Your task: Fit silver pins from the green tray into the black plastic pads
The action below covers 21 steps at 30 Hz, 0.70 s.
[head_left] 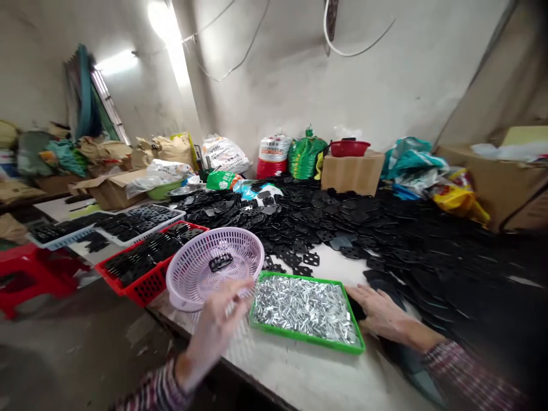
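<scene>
Green pin tray [299, 338] lies between both hands [216, 334] [379, 311].

The head camera is peering down over the left hand [216, 334] and right hand [381, 313] toward the back wall [299, 74].

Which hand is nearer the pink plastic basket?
Left. The left hand is right at the basket's near rim; the right hand is farther away, beyond the green tray.

We can't tell whether the blurred left hand [216, 328] holds anything; both sleeves [471, 371] run off the picture's bottom edge.
</scene>
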Tool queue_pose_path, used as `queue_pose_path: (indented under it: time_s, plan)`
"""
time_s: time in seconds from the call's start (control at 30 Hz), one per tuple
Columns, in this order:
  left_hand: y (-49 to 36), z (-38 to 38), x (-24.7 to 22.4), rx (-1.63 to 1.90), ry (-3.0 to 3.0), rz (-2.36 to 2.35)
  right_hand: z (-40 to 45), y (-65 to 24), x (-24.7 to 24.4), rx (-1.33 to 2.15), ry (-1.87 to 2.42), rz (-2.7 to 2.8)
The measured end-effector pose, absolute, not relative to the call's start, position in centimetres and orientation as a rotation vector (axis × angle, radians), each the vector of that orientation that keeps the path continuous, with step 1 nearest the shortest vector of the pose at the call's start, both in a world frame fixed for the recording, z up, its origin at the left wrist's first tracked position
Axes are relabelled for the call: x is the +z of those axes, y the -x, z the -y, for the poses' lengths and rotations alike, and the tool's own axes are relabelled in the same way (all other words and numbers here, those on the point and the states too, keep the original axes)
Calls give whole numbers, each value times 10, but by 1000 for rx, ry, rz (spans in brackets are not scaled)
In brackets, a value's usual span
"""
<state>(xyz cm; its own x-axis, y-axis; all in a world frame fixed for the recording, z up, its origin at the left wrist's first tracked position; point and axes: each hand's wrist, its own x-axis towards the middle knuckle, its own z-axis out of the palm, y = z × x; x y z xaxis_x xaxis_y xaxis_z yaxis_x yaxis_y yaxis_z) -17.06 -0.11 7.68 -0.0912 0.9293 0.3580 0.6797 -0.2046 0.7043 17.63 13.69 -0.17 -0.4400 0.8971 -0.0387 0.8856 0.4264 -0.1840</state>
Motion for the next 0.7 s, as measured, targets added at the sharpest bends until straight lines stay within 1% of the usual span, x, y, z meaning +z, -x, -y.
queue_pose_path:
  time_s: [0.07, 0.17, 0.3, 0.43, 0.57, 0.63, 0.7]
  plan:
    - [144, 29, 50, 1198, -1736, -1607, -139, -180, -2, 313, 1574, 2624]
    - [116, 49, 12, 1219, -1540, -1467, -137, -186, 3, 332, 1602, 2568]
    - [96, 53, -15, 1208, -1287, -1365, -130, -199, 14, 400, 1604, 2313]
    - [87, 52, -22, 1117, -1283, -1301, -124, -215, 24, 408, 1622, 2084]
    - [80, 47, -13, 1098, -1270, -1268, -104, -211, 36, 455, 1564, 1847]
    - [73, 42, -3, 1108, -1204, -1258, -87, -198, 43, 644, 1436, 1721]
    - [64, 36, 9, 1154, -1123, -1255, -68, -178, 48, 940, 1248, 1585]
